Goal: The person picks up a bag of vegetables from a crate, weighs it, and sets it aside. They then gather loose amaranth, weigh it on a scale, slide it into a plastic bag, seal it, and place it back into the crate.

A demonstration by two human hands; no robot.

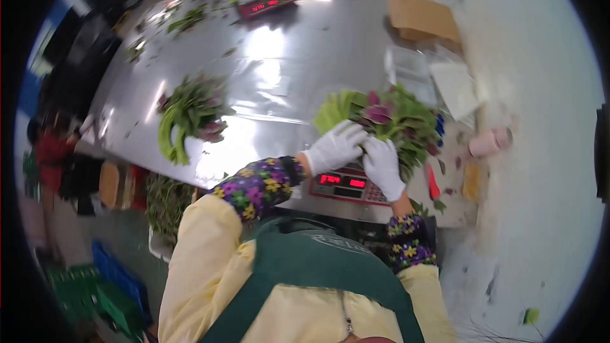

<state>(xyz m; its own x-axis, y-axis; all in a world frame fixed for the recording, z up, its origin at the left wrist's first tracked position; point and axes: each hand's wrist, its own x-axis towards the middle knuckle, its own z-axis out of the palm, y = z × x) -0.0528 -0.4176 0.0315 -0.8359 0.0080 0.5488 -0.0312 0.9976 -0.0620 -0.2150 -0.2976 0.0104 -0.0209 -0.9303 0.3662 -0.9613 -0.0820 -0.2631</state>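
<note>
Leafy greens with purple-tinged leaves lie in a bunch on a red digital scale with a lit display. My left hand, in a white glove, rests at the near left edge of this bunch. My right hand, gloved too, is close beside it at the near side of the leaves. Both hands' fingers are bent together at the greens; what they pinch is too small to make out. Another bunch of greens lies on the metal table to the left.
A second scale carrying greens stands at the far side. Cardboard, clear plastic trays, a pink bottle and a red-handled tool lie along the right. A person in red is at far left, near crates.
</note>
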